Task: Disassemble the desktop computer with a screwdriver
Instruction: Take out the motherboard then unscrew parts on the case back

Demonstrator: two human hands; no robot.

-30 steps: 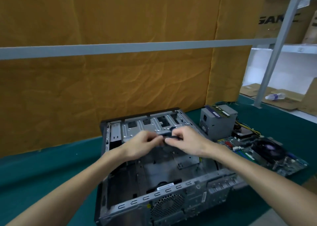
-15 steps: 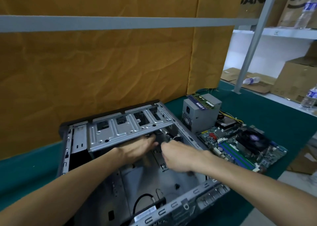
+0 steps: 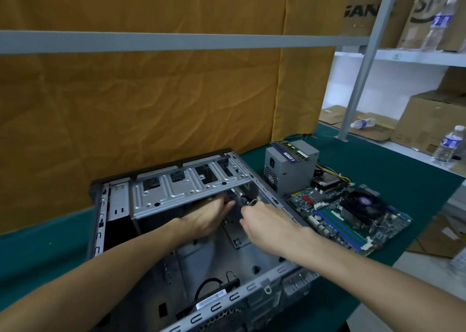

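Observation:
The open grey desktop case (image 3: pixel 252 288) lies on its side on the green mat. Its drive cage (image 3: pixel 191 188) spans the far end. My left hand (image 3: pixel 209 218) reaches beneath the cage; its fingertips are partly hidden by the metal, so its grasp is unclear. Just to the right, my right hand (image 3: pixel 269 223) pinches a small pale cable end (image 3: pixel 253 201) near the case's right wall. No screwdriver is visible.
A grey power supply (image 3: pixel 290 170) stands right of the case, with a motherboard and its black fan (image 3: pixel 360 205) beside it. Water bottles (image 3: pixel 448 147) and cardboard boxes (image 3: pixel 428 120) sit on shelves at right. An orange cloth and grey rail (image 3: pixel 176 41) run behind.
Both hands have moved from above the drive cage down into the case beneath it. The dark piece held between them a second ago is out of sight. The view has shifted left and closer.

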